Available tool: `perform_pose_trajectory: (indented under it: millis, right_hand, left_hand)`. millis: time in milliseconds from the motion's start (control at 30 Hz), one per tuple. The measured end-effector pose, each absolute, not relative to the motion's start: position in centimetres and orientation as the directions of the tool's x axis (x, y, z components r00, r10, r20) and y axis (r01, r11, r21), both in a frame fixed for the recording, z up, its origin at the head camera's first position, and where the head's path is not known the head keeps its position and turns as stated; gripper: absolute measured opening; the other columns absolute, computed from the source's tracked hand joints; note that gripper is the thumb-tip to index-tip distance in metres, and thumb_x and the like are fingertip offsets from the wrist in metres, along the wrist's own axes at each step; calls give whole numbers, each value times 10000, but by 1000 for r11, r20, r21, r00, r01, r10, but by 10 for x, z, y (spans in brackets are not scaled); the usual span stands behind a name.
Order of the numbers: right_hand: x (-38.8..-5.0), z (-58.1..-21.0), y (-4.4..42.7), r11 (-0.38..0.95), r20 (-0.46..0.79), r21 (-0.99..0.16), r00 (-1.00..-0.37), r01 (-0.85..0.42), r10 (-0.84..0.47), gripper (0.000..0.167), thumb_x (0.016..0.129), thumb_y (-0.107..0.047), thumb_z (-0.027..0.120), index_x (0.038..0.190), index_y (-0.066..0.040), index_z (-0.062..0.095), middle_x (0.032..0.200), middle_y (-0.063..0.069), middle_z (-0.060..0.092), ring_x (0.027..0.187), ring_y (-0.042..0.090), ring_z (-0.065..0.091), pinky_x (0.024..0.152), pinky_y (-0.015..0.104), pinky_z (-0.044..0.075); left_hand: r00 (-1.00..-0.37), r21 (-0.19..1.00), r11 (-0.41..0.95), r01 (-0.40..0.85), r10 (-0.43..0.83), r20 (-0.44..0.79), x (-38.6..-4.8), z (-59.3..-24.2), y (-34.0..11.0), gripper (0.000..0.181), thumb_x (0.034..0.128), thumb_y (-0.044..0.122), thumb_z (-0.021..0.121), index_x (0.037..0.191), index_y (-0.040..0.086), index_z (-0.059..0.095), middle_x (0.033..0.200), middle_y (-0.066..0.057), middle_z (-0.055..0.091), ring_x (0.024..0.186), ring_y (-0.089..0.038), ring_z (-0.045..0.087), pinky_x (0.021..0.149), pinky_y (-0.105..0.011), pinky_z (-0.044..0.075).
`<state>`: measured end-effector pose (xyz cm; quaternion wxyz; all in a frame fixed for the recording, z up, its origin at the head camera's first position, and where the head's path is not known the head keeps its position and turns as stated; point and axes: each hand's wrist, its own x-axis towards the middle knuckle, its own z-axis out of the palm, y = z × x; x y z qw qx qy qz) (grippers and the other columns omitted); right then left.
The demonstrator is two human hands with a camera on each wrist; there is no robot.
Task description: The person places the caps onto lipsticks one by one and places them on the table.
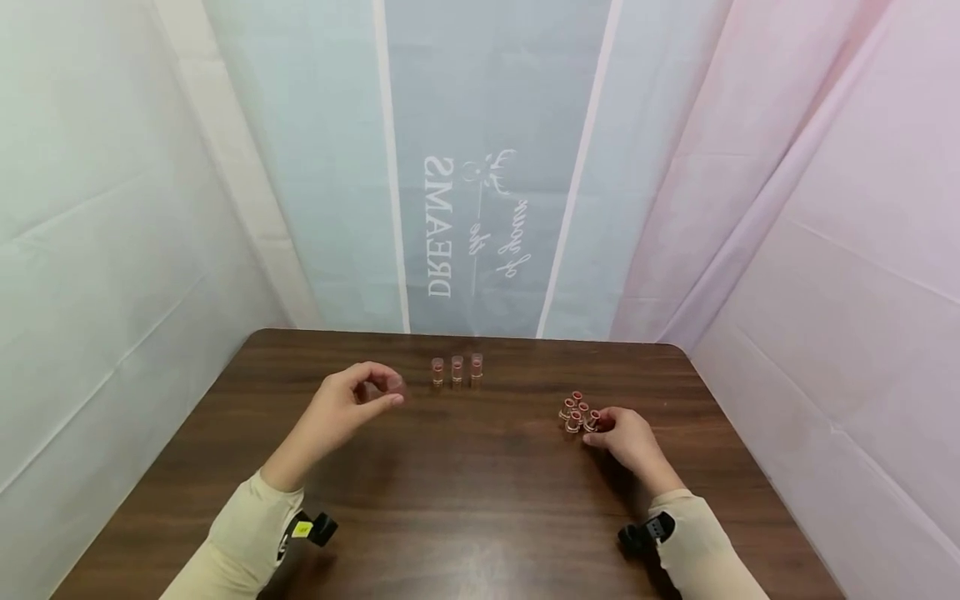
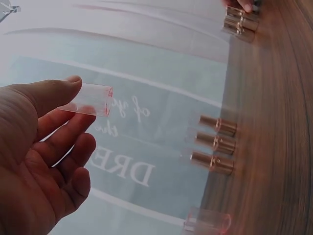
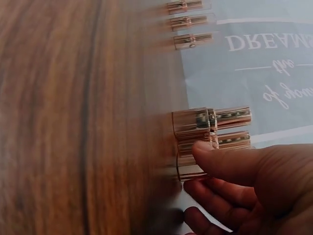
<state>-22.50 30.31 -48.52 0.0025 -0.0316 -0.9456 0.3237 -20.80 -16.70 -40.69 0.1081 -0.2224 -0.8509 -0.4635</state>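
Observation:
In front of the left hand [image 1: 347, 400], a clear cylindrical cap [image 2: 93, 98] with a pinkish rim is pinched between thumb and fingers, held above the table. At the right, the right hand [image 1: 626, 437] pinches a gold lipstick tube [image 1: 592, 422] at the near right edge of a cluster. Several more uncapped gold lipstick tubes [image 1: 574, 408] stand upright close together beside it. Three gold lipstick tubes with clear caps [image 1: 457, 372] stand in a row near the table's far edge, to the right of the left hand.
Another clear cap [image 2: 208, 221] stands on the table in the left wrist view, beyond the capped row. The dark wood table [image 1: 465, 500] ends at a hanging blue-grey cloth [image 1: 480, 100] with white lettering. White cloth walls [image 1: 97, 250] flank both sides.

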Motion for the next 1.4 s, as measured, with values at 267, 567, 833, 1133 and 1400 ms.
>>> perform_pose_trajectory:
  millis: [267,567,833,1133,1400]
  right_hand:
    - [-224,-483,315,798,66,-600,-992,49,110,270,870,-247,801,1005,-29,713,946,98,706,825,228,589,704,346,449]
    - [-223,-437,311,729,219,-684,-961,-29,167,300,953,-263,726,1114,-17,665,1065,145,705,919,209,639,767,290,493]
    - [-218,-390,255,580,375,-773,-922,-257,91,310,953,-259,760,1117,-10,676,1041,156,717,844,60,639,711,158,496]
    - [-201,-369,174,525,461,-726,-881,-444,-109,186,909,-146,793,1033,-41,702,959,76,713,873,213,665,784,288,538]
    - [-197,-388,140,509,453,-716,-873,-478,-182,162,894,-173,808,1002,-91,720,967,11,692,902,175,648,819,379,550]
  left_hand:
    - [-865,747,438,500,303,400,-208,-402,-157,188,895,295,815,1051,279,710,985,106,716,793,-126,610,651,-264,469]
    - [-864,760,418,497,324,386,-205,-402,-153,177,912,277,800,1063,263,709,963,102,722,801,-234,628,644,-267,474]
    - [-870,771,417,481,334,363,-204,-403,-155,182,925,315,782,1083,268,704,959,103,723,804,-251,617,660,-280,483]
    - [-872,776,413,476,339,353,-202,-406,-152,209,916,316,791,1089,220,725,1000,60,711,776,-194,608,652,-272,490]
    - [-867,772,412,483,345,358,-199,-406,-147,211,907,307,802,1084,216,733,994,56,719,710,-203,579,617,-259,471]
